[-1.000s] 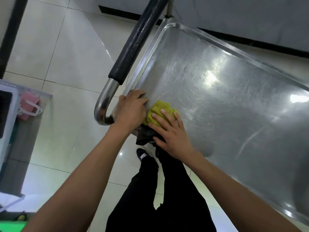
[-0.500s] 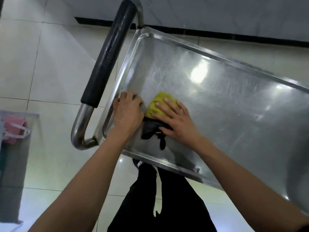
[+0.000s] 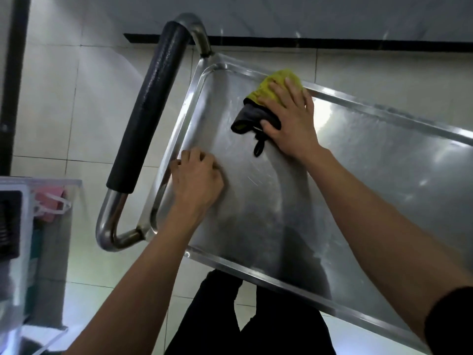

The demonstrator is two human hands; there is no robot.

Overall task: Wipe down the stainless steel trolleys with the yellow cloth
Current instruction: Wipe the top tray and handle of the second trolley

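The stainless steel trolley's top tray [image 3: 371,180] fills the middle and right of the view. Its curved handle with a black grip [image 3: 151,108] runs along the left end. My right hand [image 3: 289,119] lies flat on the yellow cloth [image 3: 271,84], pressing it against the tray's far rim near the far-left corner. The cloth's dark grey underside and a black loop stick out below my palm. My left hand [image 3: 197,180] rests on the tray by the left rim, fingers curled, holding nothing.
A clear plastic bin [image 3: 38,226] with a pink item stands on the tiled floor at the left. A wall with a dark baseboard [image 3: 332,43] runs behind the trolley. My dark-trousered legs [image 3: 245,319] stand against the tray's near edge.
My right hand has slid the cloth from the near-left part of the tray, beside my left hand, up to the far rim. My left hand has stayed by the left rim.
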